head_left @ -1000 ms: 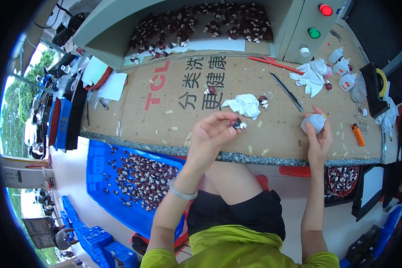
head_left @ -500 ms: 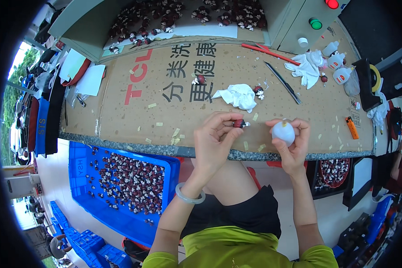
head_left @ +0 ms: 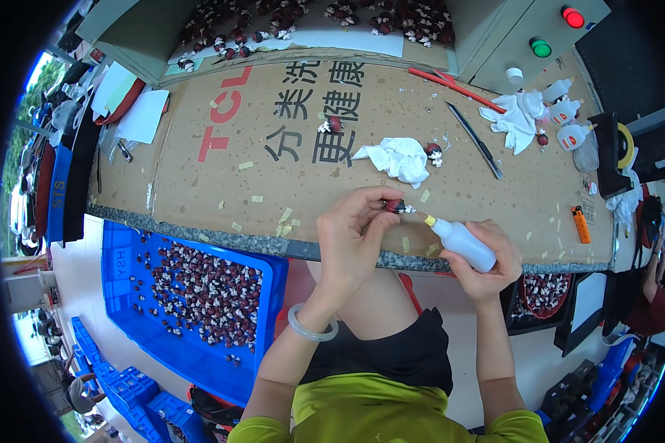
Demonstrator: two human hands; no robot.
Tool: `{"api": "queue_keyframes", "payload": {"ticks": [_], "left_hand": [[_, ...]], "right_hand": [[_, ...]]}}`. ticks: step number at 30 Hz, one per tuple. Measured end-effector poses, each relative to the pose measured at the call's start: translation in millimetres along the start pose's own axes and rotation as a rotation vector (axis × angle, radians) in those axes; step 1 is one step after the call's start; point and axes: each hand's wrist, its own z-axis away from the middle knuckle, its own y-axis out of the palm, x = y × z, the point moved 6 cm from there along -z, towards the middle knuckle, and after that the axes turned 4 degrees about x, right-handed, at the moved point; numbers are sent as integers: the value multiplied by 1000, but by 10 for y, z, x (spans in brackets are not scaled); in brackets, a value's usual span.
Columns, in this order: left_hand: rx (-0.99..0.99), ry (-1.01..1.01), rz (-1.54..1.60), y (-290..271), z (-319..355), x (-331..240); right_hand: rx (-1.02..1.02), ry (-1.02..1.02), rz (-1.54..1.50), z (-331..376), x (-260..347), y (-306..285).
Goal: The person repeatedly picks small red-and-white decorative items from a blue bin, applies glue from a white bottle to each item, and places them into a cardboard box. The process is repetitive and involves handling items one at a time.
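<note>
1. Bottle (head_left: 468, 246), white and tilted, lies in my right hand (head_left: 495, 262); I have those fingers curled around its body.
2. My left hand (head_left: 347, 240) pinches a dark red piece (head_left: 394, 206) between thumb and fingers, over the near part of the worktop (head_left: 199, 177), its white end turned right.
3. The yellow-collared nozzle (head_left: 428, 220) points at that white end; I cannot tell from this view whether its tip touches.
4. Beyond the pinch I see a crumpled white cloth (head_left: 397, 161), with a loose piece (head_left: 434, 153) just right of it and another piece (head_left: 333, 124) farther left.
5. To the right lie a slim dark tool (head_left: 473, 139), a red stick (head_left: 458, 91) and an orange lighter (head_left: 581, 224).
6. Small white bottles (head_left: 564, 111) cluster near the worktop's far right corner.
7. Below, on my left, a blue tub (head_left: 270, 295) holds many red-and-white pieces (head_left: 207, 295).
8. The cabinet (head_left: 488, 48) at the back holds more, with a red button (head_left: 573, 17) and a green button (head_left: 541, 48) on its right side.
</note>
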Motion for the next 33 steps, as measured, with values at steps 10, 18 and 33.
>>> {"api": "queue_keyframes", "payload": {"ticks": [10, 18, 33], "left_hand": [[27, -45, 36, 22, 2, -15], [28, -47, 49, 25, 0, -19], [1, -43, 37, 10, 1, 5]], "right_hand": [[23, 34, 21, -49, 16, 27], [38, 52, 37, -50, 8, 45], [60, 102, 23, -32, 14, 36]]}}
